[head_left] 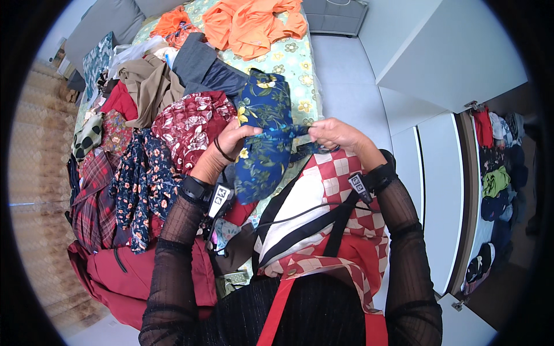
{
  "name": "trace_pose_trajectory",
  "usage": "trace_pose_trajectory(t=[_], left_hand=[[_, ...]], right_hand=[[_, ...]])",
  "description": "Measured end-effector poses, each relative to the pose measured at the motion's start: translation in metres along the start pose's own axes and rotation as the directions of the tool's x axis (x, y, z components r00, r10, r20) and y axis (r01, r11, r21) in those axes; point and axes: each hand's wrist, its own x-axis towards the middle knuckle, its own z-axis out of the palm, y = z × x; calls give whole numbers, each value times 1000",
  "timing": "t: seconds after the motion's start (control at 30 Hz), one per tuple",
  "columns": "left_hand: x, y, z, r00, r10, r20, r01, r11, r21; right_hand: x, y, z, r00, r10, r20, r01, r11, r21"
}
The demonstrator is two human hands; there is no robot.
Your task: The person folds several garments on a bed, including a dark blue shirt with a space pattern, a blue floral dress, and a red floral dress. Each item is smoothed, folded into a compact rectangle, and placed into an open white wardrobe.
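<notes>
A folded navy garment (264, 135) with yellow flowers and green leaves is held up over the bed in front of me. My left hand (235, 138) grips its left edge, the thumb lying across the front. At its right side my right hand (337, 135) pinches a narrow strip of the same dark cloth (300, 131), drawn out from the bundle. Below my right hand lies a red-and-white checked cloth item (352, 225) with a white panel and black straps. Beside my left hand is a dark red garment with white flowers (193, 127).
Clothes cover the bed's left: a navy floral piece (140, 184), a plaid shirt (99, 196), a maroon garment (153, 282), beige cloth (147, 86). Orange clothes (251, 26) lie on the flowered sheet (300, 63). At right, an open wardrobe (490, 190) holds clothes; its door (450, 57) juts out.
</notes>
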Motion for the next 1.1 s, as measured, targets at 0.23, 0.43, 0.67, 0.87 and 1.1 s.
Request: trace_pose_trajectory(t=[0.23, 0.43, 0.67, 0.87, 1.1], left_hand=[[8, -39, 30, 991, 34, 129, 83, 603, -794], [54, -55, 54, 925, 186, -332, -381, 423, -822], [42, -47, 26, 638, 648, -416, -369, 732, 573], [17, -61, 22, 960, 156, -234, -121, 980, 156], [29, -76, -8, 970, -176, -169, 126, 954, -271]], right_hand=[[29, 23, 31, 966, -220, 136, 132, 873, 469], [47, 39, 84, 847, -419, -327, 215, 832, -511], [-2, 10, 68, 907, -422, -16, 377, 827, -417], [-5, -16, 21, 923, -384, 7, 373, 891, -258], [0, 18, 40, 959, -242, -147, 248, 968, 28]])
